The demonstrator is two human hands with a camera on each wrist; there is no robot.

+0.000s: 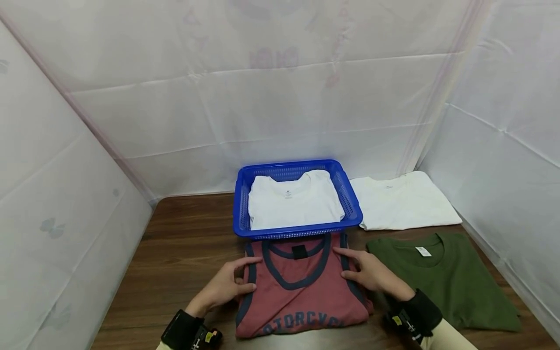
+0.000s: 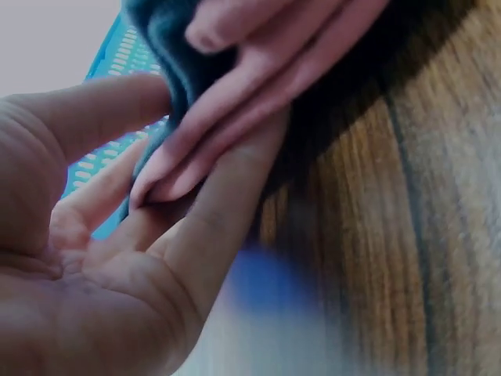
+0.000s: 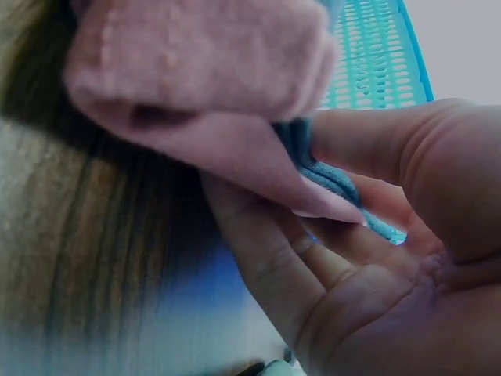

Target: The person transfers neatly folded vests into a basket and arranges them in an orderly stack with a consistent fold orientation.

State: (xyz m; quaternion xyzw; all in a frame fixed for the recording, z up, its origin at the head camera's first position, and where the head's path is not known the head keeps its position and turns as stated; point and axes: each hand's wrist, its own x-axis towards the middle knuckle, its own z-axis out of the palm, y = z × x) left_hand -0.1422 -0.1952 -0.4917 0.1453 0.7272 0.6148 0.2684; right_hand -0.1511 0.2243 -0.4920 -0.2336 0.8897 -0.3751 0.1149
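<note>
Just in front of the blue basket (image 1: pixel 302 229), the folded red shirt (image 1: pixel 302 301) is lying on the brown table (image 1: pixel 188 233). The left hand (image 1: pixel 224 286), front-left of the basket, is pinching one side; the right hand (image 1: pixel 373 273), front-right of it, is pinching the other, fingers reaching beneath. Keeping both grips level and catching every layer should be preventing slipped folds.

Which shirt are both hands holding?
The red shirt with navy trim: left hand and right hand grip its opposite sides. Neither grips the green shirt, the white shirt in the blue basket or the loose white shirt.
</note>
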